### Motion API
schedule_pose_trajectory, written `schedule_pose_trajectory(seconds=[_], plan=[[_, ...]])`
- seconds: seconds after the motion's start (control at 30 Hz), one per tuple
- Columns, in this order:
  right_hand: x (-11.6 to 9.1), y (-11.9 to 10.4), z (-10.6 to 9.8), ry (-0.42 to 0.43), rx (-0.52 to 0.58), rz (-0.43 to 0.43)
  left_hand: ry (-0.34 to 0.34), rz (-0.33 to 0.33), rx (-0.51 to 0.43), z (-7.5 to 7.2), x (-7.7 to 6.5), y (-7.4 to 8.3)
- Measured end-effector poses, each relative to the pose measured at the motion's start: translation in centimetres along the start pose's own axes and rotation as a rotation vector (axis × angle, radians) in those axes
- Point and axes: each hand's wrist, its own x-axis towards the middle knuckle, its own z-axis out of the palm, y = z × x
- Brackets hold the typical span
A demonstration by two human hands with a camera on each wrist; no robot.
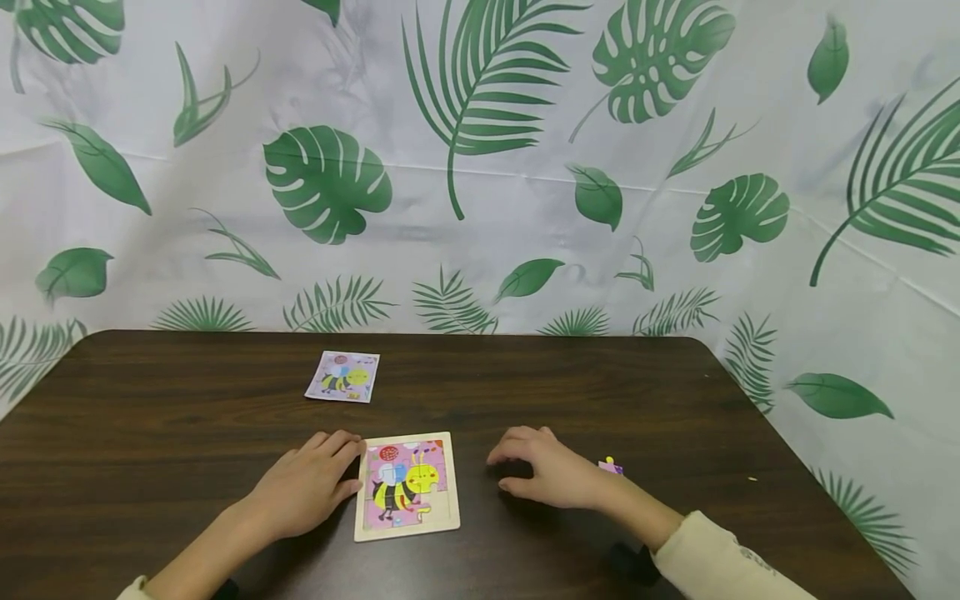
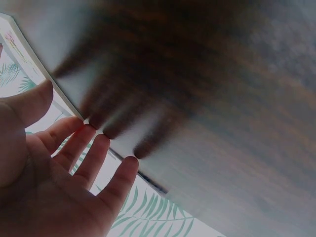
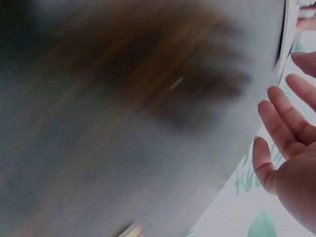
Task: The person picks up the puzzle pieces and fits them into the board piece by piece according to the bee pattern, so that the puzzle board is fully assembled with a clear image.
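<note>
A wooden jigsaw tray (image 1: pixel 453 475) lies on the table, its pieces forming a yellow and black striped bee on pink. Bare wood shows at the tray's lower right, beside a yellow-edged piece (image 1: pixel 424 515). My left hand (image 1: pixel 311 483) rests at the tray's left edge, fingertips on the table and thumb and forefinger at the frame. Right of the tray is my right hand (image 1: pixel 543 471), fingers loosely bent and holding nothing; in the right wrist view its fingers (image 3: pixel 276 123) stand apart. Partly hidden behind the right wrist is a pink and yellow puzzle piece (image 1: pixel 609 466).
A printed card (image 1: pixel 343 377) with the same bee picture lies farther back, left of the tray. The dark wood table (image 1: pixel 525 383) ends at a white leaf-patterned cloth (image 1: pixel 510 242). A small pale speck (image 1: pixel 752 479) is on the table at the right.
</note>
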Motion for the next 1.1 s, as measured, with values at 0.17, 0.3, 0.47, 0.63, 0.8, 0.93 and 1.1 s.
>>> schedule_pose_trajectory(seconds=[0.17,0.3,0.47,0.63,0.8,0.93,1.1], plan=[[-2.0,2.1,-0.8,0.042,-0.022,0.014,0.003,0.000,-0.001,0.0,0.0,0.0],[-3.7,3.5,-1.6,0.067,-0.028,0.037,0.001,-0.001,-0.002,-0.1,0.0,0.1],[-5.7,5.2,-2.6,0.096,0.004,0.061,-0.005,-0.005,-0.003,-0.1,0.0,0.1],[-7.7,6.6,-3.4,0.133,-0.014,0.077,-0.008,-0.007,-0.004,-0.1,0.0,0.1],[-9.2,7.5,-3.8,0.146,-0.075,0.129,0.001,-0.002,-0.001,0.0,0.0,0.0],[-9.8,7.9,-3.7,0.156,-0.084,0.164,0.006,0.003,0.002,0.1,0.0,0.0],[-10.2,8.1,-3.4,0.178,-0.080,0.154,0.018,0.012,0.006,0.2,0.0,0.0]])
